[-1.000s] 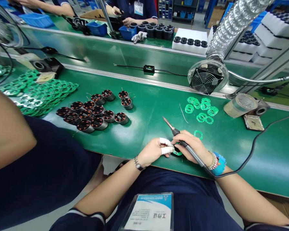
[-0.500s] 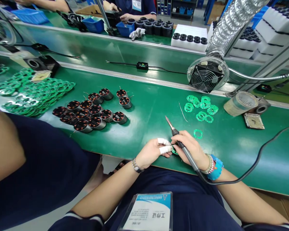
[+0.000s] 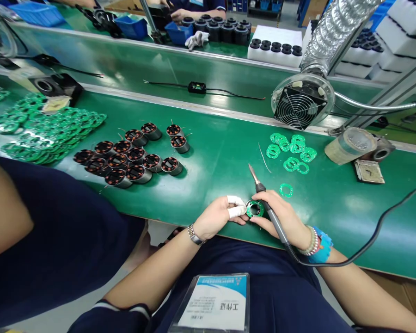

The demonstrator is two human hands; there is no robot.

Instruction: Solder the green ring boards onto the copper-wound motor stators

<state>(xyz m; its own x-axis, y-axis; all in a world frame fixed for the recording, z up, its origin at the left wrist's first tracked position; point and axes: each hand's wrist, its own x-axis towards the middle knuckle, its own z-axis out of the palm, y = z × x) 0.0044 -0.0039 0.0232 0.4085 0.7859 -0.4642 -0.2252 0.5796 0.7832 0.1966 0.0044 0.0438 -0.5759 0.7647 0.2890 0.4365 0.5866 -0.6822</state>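
Observation:
Between my hands, near the table's front edge, is a motor stator topped by a green ring-shaped circuit board (image 3: 255,209). My left hand (image 3: 225,213), white covers on its thumb and forefinger, grips it from the left. My right hand (image 3: 283,216) holds a soldering iron (image 3: 273,215), its tip pointing up and away from the board. The right thumb and fingertips are at the board's right side. A single loose ring board (image 3: 286,190) lies just beyond my right hand, and a small group of ring boards (image 3: 297,144) is farther back.
Several copper-wound stators (image 3: 136,172) stand at the left, beside a large pile of ring boards (image 3: 52,134). A solder wire piece (image 3: 264,157) lies mid-table. At the right are a fume fan (image 3: 300,108), a plastic cup (image 3: 350,145) and a sponge tray (image 3: 369,171). A co-worker's arm (image 3: 7,199) is at left.
The green ring board has turned to face up and shows fully now. My right hand has shifted slightly right with the iron, its fingers more apart.

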